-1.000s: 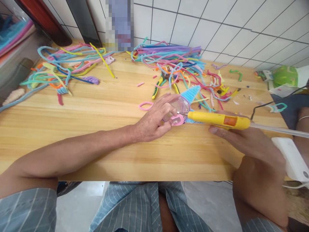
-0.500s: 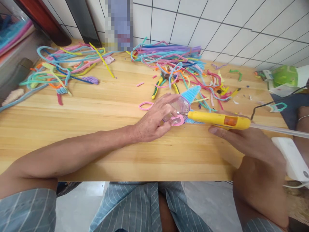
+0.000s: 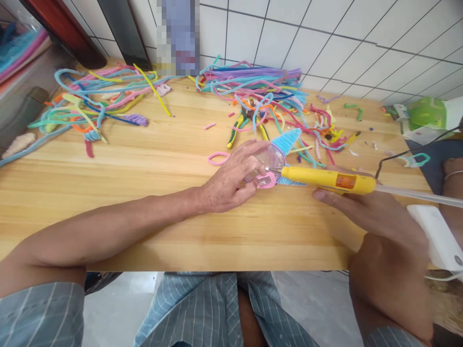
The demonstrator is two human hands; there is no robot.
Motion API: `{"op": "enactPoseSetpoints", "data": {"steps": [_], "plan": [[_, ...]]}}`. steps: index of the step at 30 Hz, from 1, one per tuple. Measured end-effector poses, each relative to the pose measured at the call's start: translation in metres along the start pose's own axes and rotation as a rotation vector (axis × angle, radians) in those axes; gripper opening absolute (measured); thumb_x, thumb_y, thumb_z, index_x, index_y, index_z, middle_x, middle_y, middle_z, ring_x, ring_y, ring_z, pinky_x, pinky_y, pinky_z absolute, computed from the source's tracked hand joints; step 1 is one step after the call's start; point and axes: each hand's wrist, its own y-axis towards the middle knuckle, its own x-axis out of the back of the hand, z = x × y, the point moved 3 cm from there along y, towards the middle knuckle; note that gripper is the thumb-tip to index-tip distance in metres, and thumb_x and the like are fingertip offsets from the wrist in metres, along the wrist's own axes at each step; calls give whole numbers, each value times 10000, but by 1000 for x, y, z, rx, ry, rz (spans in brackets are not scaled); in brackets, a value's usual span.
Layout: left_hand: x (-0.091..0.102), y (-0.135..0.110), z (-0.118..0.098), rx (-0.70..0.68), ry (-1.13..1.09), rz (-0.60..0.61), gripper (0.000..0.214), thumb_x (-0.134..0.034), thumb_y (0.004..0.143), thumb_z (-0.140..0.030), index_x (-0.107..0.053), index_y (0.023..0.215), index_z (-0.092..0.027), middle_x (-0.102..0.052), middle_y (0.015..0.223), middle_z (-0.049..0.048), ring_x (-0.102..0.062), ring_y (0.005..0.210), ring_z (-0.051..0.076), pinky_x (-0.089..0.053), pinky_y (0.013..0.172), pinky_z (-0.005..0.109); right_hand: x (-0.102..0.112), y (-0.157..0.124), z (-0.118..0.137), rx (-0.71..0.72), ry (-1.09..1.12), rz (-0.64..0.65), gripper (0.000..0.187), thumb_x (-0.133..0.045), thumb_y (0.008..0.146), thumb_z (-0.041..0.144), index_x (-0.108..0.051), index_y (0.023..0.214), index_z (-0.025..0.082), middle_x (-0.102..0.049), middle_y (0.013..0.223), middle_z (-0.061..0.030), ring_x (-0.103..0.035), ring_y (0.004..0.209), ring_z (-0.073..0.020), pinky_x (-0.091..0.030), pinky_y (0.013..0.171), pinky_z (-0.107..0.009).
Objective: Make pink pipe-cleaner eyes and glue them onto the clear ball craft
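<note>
My right hand (image 3: 369, 212) is closed round a yellow hot glue gun (image 3: 318, 179), a clear glue stick (image 3: 415, 193) jutting from its back. The gun's metal nozzle points left and meets a pink pipe-cleaner loop (image 3: 266, 181), or comes very close to it. With bent fingers my left hand (image 3: 237, 176) grips a clear, rounded plastic piece (image 3: 273, 158) and the pink loop against it. Light-blue wound pipe-cleaner points (image 3: 287, 140) stick out on the piece's right side. Its left part is hidden under my fingers. Another pink loop (image 3: 218, 158) lies left of my hand.
Green-and-yellow pliers (image 3: 235, 131) lie behind my left hand. Pipe-cleaner bundles (image 3: 253, 77) and a tangled pile (image 3: 97, 101) line the back by the tiled wall. A white power strip (image 3: 436, 236) stands at right, near another person's arm (image 3: 454, 180).
</note>
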Motion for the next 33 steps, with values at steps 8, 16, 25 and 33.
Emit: {"op": "enactPoseSetpoints", "data": {"steps": [8, 16, 25, 33], "plan": [[0, 0, -1, 6, 24, 7, 151, -558, 1141, -218, -618, 1278, -237, -578, 1725, 218, -531, 1666, 296, -517, 1312, 626, -1, -1, -5, -45, 0, 19, 344, -638, 1008, 618, -702, 843, 323, -787, 823, -18, -766, 786, -299, -656, 772, -443], [1, 1, -1, 4, -5, 1, 159, -594, 1122, -196, -624, 1273, -237, -585, 1718, 223, -541, 1657, 305, -500, 1321, 625, -1, 0, -2, -17, -9, 21, 407, -606, 1051, 650, -689, 825, 323, -753, 770, -8, -733, 697, -274, -607, 659, -406], [-1, 0, 0, -2, 7, -3, 170, -581, 1117, -192, -621, 1278, -233, -581, 1710, 244, -535, 1661, 318, -497, 1317, 643, -1, -3, -2, 141, -91, -55, 408, -597, 1119, 576, -674, 823, 306, -765, 776, -12, -736, 685, -268, -576, 636, -396], [0, 1, 0, 1, -8, -4, 188, -591, 1106, -198, -620, 1285, -248, -590, 1717, 227, -553, 1651, 319, -506, 1310, 643, 0, -2, 0, 100, -105, -32, 340, -628, 1079, 533, -683, 839, 298, -765, 770, -5, -731, 688, -264, -579, 659, -395]]}}
